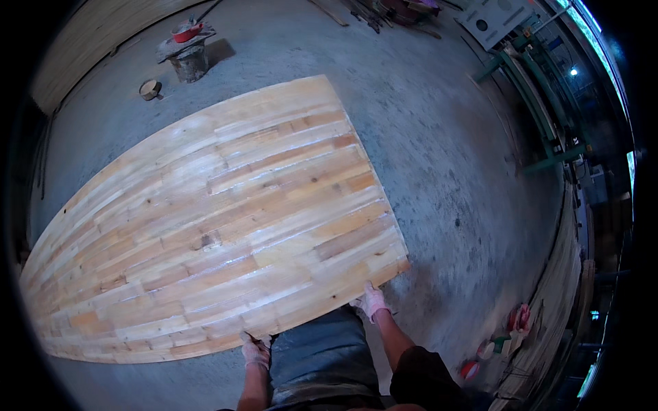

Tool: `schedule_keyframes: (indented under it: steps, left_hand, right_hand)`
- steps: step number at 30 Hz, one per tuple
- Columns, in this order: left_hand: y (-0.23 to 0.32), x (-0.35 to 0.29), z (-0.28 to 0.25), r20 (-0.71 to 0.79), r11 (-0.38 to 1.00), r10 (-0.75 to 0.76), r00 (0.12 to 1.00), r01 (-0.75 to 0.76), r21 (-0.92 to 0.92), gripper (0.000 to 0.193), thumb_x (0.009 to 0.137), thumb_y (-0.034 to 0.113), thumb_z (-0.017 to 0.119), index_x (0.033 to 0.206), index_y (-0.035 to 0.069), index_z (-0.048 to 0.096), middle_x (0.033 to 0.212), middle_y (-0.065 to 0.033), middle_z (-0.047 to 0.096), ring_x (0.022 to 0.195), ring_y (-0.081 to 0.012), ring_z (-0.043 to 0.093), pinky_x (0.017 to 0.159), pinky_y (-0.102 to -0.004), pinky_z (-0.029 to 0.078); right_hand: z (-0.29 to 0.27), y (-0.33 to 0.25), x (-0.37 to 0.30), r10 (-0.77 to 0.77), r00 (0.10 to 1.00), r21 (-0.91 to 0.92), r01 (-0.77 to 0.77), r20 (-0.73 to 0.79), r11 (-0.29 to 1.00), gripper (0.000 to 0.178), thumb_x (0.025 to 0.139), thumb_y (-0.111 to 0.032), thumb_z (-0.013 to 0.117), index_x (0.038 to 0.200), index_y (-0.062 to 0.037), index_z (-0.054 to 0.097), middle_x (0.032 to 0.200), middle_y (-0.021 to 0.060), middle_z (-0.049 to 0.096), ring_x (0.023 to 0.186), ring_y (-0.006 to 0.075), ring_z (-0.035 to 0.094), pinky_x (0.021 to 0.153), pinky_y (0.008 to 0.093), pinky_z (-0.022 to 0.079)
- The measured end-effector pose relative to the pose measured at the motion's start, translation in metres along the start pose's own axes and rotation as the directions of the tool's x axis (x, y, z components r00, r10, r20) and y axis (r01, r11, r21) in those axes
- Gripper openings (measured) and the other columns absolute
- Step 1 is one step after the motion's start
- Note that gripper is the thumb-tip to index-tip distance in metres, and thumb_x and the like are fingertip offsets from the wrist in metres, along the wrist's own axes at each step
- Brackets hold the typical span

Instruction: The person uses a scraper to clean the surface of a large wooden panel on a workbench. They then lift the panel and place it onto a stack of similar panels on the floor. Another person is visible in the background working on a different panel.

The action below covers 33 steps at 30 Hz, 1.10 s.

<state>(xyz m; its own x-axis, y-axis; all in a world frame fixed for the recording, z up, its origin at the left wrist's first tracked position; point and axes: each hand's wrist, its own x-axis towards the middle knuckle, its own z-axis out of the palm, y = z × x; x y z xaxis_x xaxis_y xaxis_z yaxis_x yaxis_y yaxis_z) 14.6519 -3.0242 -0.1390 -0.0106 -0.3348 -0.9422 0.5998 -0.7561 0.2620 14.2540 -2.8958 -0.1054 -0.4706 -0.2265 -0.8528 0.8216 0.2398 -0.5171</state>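
A large wooden panel [226,219] made of many glued strips, light and reddish brown, spreads before me from the middle to the left of the view. Whitish streaks run along several of its seams. My left hand [256,351], in a pale work glove, grips the panel's near edge, with its thumb and a fingertip showing at the rim. Farther right, my right hand [371,301], also gloved, holds the same edge close to the near right corner. The fingers beneath the panel are hidden from view.
A drum-like stand [189,63] with a red pan [186,32] on top is at the far left, beside a small round tin [149,89]. Green metal machine framing [541,103] stands at right. Red and white items [519,318] lie on the floor at lower right.
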Motion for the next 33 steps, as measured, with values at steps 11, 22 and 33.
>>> schedule_keyframes:
  steps: [11,22,33]
  left_hand:
    - [-0.014,0.003,0.007,-0.037,0.995,0.097,0.995,-0.097,0.016,0.05,0.097,0.054,0.057,0.122,0.01,0.058,0.1,-0.0075,0.067,0.073,-0.0228,0.066,0.05,-0.0333,0.057]
    - [-0.002,-0.018,0.001,0.014,0.971,0.113,0.994,-0.113,0.21,0.055,0.096,0.06,0.055,0.127,0.015,0.057,0.105,-0.0025,0.066,0.076,-0.019,0.061,0.057,-0.0343,0.053]
    - [-0.006,0.001,-0.018,-0.118,0.996,0.083,0.99,-0.086,-0.02,0.042,0.099,0.049,0.058,0.12,0.013,0.06,0.103,-0.0056,0.064,0.079,-0.0244,0.06,0.06,-0.0425,0.056]
  right_hand:
    - [-0.009,0.002,0.013,-0.112,0.994,-0.124,0.109,-0.011,0.986,0.044,0.1,-0.04,0.054,0.125,-0.0041,0.057,0.109,0.0166,0.07,0.08,0.0275,0.073,0.059,0.0414,0.063]
    - [0.002,0.0,-0.009,-0.11,0.99,-0.139,0.096,-0.092,0.986,0.058,0.097,-0.044,0.057,0.135,-0.001,0.049,0.124,0.0175,0.061,0.09,0.0338,0.069,0.064,0.0445,0.063]
    - [-0.002,-0.005,-0.03,0.162,0.984,-0.09,-0.168,-0.069,0.982,0.046,0.101,-0.038,0.054,0.137,-0.0111,0.044,0.128,0.015,0.061,0.101,0.0365,0.069,0.065,0.05,0.062]
